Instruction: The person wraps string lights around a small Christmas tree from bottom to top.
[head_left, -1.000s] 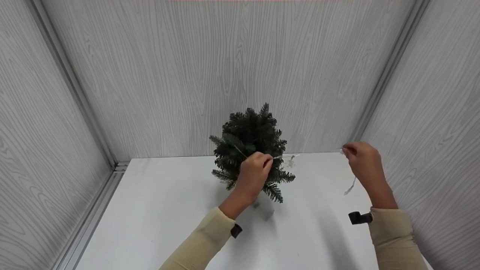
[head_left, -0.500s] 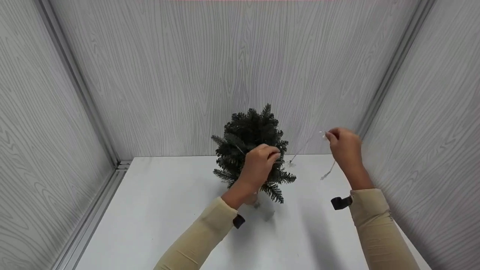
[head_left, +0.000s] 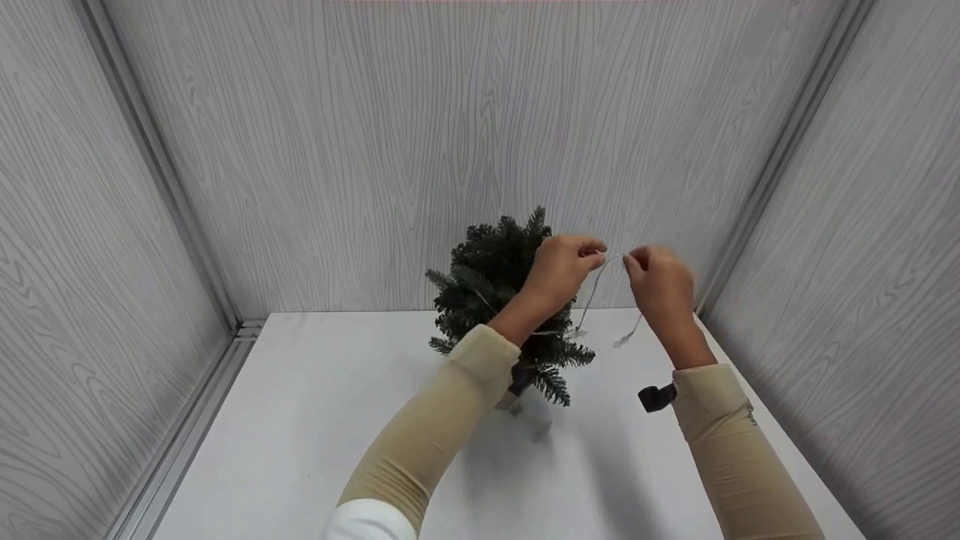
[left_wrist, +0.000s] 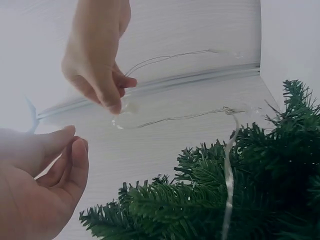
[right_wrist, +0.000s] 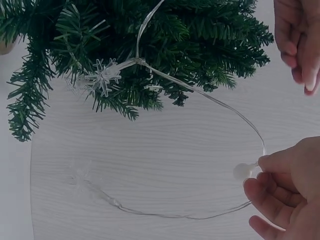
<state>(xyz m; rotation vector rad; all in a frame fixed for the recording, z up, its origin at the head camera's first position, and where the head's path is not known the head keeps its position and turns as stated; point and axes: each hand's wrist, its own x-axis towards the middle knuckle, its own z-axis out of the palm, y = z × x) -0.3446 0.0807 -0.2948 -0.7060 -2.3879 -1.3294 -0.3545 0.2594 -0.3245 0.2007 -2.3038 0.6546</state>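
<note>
A small artificial Christmas tree (head_left: 480, 259) stands mid-table, partly hidden behind my left arm. A clear-wired string of lights (right_wrist: 225, 105) runs from its branches to my right hand (head_left: 664, 289). The thumb and fingers of that hand pinch the wire beside a round white bulb (right_wrist: 243, 171); below it dangles the string's loose end with a faint snowflake light (right_wrist: 80, 179). Another clear snowflake (right_wrist: 103, 77) lies against the branches. My left hand (head_left: 562, 266) hovers at the tree's right side, close to the right hand. Its fingers are loosely bent, with nothing visible between them (left_wrist: 37, 180).
The white table (head_left: 337, 405) carries the tree, with a clear ornament-like piece (head_left: 540, 427) by its base. Wood-grained panels enclose the back (head_left: 375, 150) and both sides. The right panel (head_left: 862, 262) rises beyond my right arm.
My left hand has left the wire in front of the tree and moved up and right. My right hand has moved left with the string, which now hangs slack.
</note>
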